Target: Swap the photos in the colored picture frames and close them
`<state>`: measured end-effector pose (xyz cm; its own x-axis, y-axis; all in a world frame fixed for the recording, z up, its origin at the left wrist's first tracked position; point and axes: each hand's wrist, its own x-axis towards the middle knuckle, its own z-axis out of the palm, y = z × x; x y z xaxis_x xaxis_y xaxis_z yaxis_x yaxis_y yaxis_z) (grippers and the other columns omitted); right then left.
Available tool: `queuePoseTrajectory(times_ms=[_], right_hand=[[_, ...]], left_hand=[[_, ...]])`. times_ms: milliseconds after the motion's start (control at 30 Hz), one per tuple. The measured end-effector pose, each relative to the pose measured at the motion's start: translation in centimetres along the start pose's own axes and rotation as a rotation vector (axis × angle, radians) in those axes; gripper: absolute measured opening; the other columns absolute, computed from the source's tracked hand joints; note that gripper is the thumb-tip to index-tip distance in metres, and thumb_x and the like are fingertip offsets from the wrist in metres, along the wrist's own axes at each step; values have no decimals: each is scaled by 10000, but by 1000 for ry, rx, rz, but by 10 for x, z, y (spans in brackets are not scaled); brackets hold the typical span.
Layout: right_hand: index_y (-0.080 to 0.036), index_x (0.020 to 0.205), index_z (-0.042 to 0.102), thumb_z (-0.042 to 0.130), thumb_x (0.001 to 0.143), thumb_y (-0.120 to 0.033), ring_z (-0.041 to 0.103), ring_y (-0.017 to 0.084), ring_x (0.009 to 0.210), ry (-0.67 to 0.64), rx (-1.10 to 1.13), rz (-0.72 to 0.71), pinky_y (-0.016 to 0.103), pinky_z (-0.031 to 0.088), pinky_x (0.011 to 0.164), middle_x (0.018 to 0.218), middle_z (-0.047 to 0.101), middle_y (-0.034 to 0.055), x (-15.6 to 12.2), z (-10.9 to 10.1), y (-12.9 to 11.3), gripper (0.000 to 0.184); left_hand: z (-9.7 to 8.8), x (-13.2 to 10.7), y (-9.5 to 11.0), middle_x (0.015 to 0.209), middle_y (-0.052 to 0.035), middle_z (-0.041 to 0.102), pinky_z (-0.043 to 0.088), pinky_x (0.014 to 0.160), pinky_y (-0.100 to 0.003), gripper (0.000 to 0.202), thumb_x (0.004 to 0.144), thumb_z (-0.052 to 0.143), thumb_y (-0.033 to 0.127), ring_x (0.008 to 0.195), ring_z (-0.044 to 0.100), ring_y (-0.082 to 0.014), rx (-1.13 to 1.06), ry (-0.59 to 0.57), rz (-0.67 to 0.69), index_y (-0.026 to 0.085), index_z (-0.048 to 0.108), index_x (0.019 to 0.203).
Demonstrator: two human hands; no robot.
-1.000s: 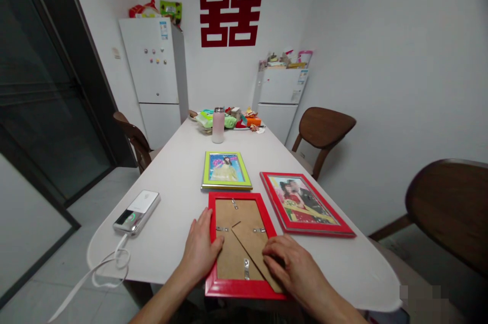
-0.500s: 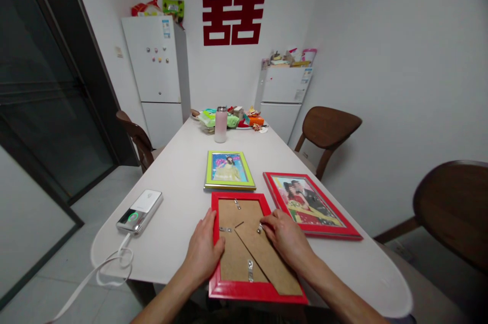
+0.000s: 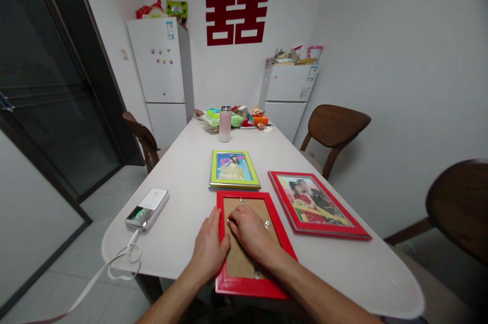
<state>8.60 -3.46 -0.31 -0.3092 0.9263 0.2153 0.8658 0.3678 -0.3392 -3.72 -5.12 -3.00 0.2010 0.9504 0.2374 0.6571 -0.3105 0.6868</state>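
A red picture frame [image 3: 284, 249] lies face down at the near edge of the white table [image 3: 183, 176], its brown backing board up. My left hand [image 3: 209, 247] lies flat on the frame's left edge, fingers together and stretched. My right hand [image 3: 247, 230] rests on the backing board with its fingertips curled at a small metal clip near the board's upper left. Another metal clip [image 3: 267, 223] shows to the right of that hand.
A green-framed photo [image 3: 233, 168] lies beyond the red frame, and a larger red-framed photo [image 3: 314, 204] to its right. A power bank [image 3: 148, 208] with a white cable sits left. A pink bottle [image 3: 224, 124] and clutter stand at the far end. Wooden chairs flank the table.
My right hand has moved from the frame's lower right up and left across the backing board to the upper left clip. My left hand has stayed on the left edge.
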Motion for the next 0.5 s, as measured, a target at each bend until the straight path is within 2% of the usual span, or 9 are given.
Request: queuePoseTrajectory(times_ms=[133,200,300,367,500], right_hand=[[-149,849,612,437,766,-156,509,147,812,-12,41,-35,259,389,752,816,575,62,-12,-14,10,193],[-186,904,602,461,747,-148,500,139,879,-67,118,-117,254,388,791,912,562,47,-28,-29,18,215],[-255,883,623,535,681,-144,453,169,1009,-193,215,-218,312,367,861,1079,502,32,-55,-46,28,247],[-283,839,643,577,652,-161,421,194,1055,-206,225,-230,355,350,881,1121,480,23,-68,-48,30,233],[-275,706,661,611,642,-203,439,201,1019,-120,209,-195,386,343,869,1055,518,23,-72,-39,26,108]], left_hand=[[0,-1,0,1279,-138,370,225,994,-365,561,673,440,150,1175,330,-210,-12,1,-8,72,334,1219],[0,-2,0,1288,-124,361,217,996,-368,573,669,446,149,1179,322,-211,-21,6,-16,92,325,1226],[0,-2,-1,1292,-110,358,204,1000,-368,574,672,448,149,1187,309,-207,-35,12,-21,111,319,1230],[0,-2,-1,1293,-108,357,202,1000,-367,574,673,445,144,1188,304,-204,-40,15,-20,113,315,1231],[0,-2,0,1292,-111,357,207,997,-369,579,670,440,133,1184,309,-196,-40,18,-13,108,306,1233]])
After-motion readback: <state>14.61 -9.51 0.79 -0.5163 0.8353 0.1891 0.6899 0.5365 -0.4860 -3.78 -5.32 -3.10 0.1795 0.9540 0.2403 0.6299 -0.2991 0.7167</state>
